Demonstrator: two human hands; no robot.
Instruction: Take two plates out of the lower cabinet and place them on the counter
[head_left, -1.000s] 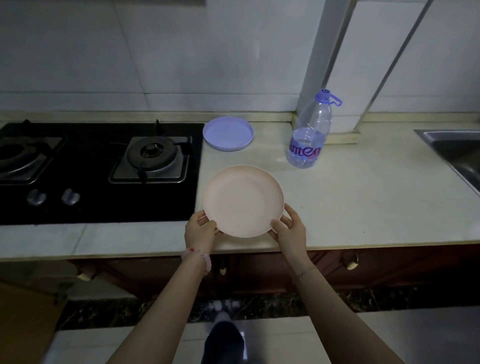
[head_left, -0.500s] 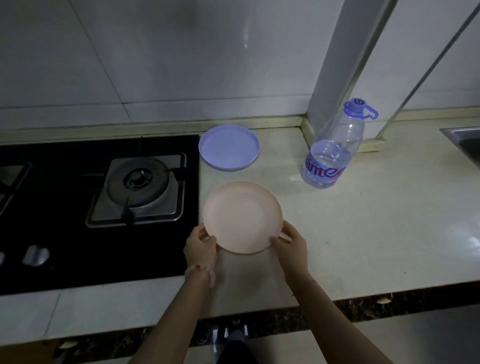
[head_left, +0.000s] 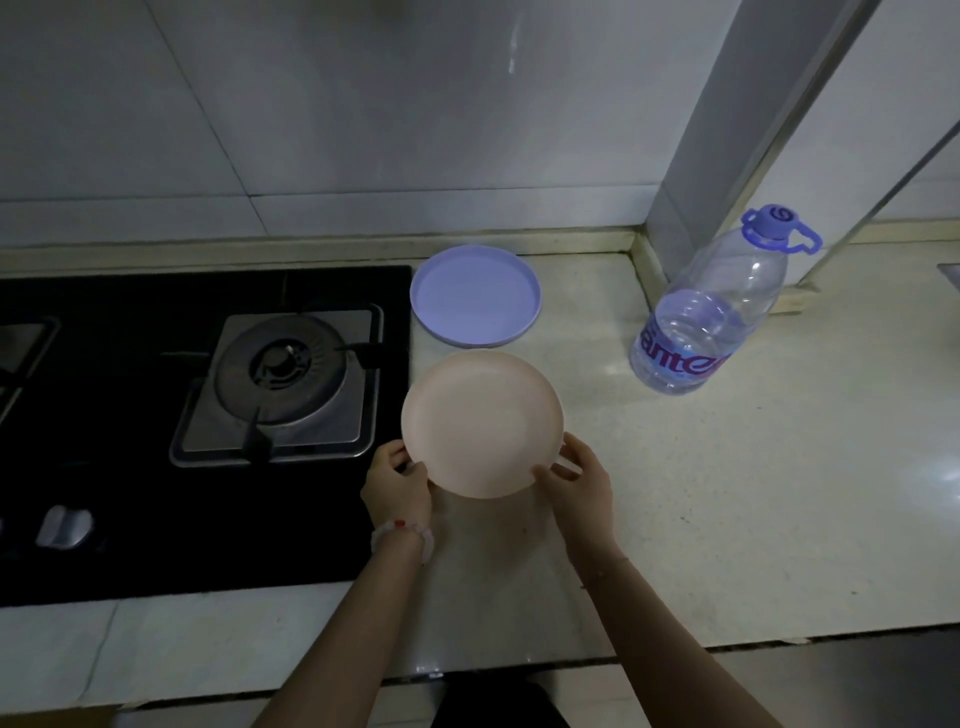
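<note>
Pink plate (head_left: 480, 423): carried forward over the bench (head_left: 753, 493) since a second ago; now just in front of the purple plate (head_left: 475, 295), beside the hob (head_left: 208, 415).
Left hand (head_left: 397, 483): fingers gripping near-left rim.
Right hand (head_left: 576, 480): fingers gripping near-right rim.
Contact: resting or just above, cannot tell.
Meaning: second plate nearly placed; only release left.

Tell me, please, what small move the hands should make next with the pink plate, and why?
Probably lower the pink plate flat onto the counter and let go. Both the left hand and the right hand grip its near rim, it sits just in front of the purple plate already on the counter, and bare counter lies under it, clear of the stove and the bottle.
</note>
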